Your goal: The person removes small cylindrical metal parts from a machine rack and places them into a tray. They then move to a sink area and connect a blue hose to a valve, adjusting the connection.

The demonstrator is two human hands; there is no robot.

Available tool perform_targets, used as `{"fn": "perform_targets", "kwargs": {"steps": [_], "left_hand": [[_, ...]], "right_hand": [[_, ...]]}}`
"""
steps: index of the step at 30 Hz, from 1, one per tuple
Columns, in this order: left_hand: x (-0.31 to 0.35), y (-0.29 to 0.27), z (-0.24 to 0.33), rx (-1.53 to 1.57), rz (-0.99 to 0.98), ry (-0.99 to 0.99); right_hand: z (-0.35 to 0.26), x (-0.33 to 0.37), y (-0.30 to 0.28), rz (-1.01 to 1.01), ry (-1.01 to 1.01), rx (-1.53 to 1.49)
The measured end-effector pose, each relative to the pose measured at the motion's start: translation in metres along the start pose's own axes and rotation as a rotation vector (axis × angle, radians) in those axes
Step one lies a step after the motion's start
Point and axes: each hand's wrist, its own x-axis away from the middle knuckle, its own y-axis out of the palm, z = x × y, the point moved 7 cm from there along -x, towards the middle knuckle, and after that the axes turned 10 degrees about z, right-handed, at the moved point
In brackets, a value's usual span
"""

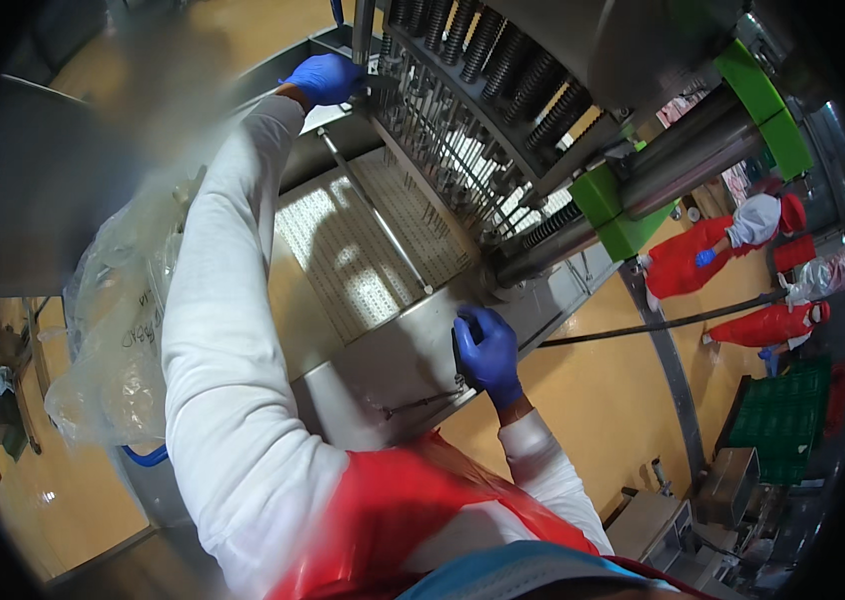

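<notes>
My left hand (326, 80), in a blue glove, reaches to the far side of a steel machine. Its fingers are closed at a dark part beside an upright post (364, 35); what they grip is hidden. My right hand (491, 358), also blue-gloved, is wrapped round a black handle (460, 350) at the machine's near side. Between the hands lies a pale perforated conveyor belt (343, 240) with a thin steel rod (373, 210) across it. A head of many needles and dark coil springs (503, 62) stands over the belt's right part.
Clear plastic bags (123, 330) hang at the left. A thick steel column with green clamps (623, 215) rises on the right, near a black hose (663, 325). Two people in red aprons (688, 262) stand farther right, near green crates (778, 425).
</notes>
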Motion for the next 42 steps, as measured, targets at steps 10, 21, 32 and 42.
{"fn": "perform_targets", "kwargs": {"steps": [10,21,32,42], "left_hand": [[0.104,0.049,0.003,0.346,-0.158,0.199],[0.3,0.036,0.297,0.986,-0.887,-0.177],[0.113,0.069,0.298,0.403,-0.008,0.116],[0.088,0.107,0.303,0.443,0.016,0.229]], "right_hand": [[-0.003,0.008,-0.004,0.076,-0.157,-0.075],[0.001,0.023,-0.039,0.235,-0.199,-0.096],[0.005,0.033,-0.027,0.16,-0.332,0.093],[0.004,0.031,-0.029,0.188,-0.345,0.107]]}}
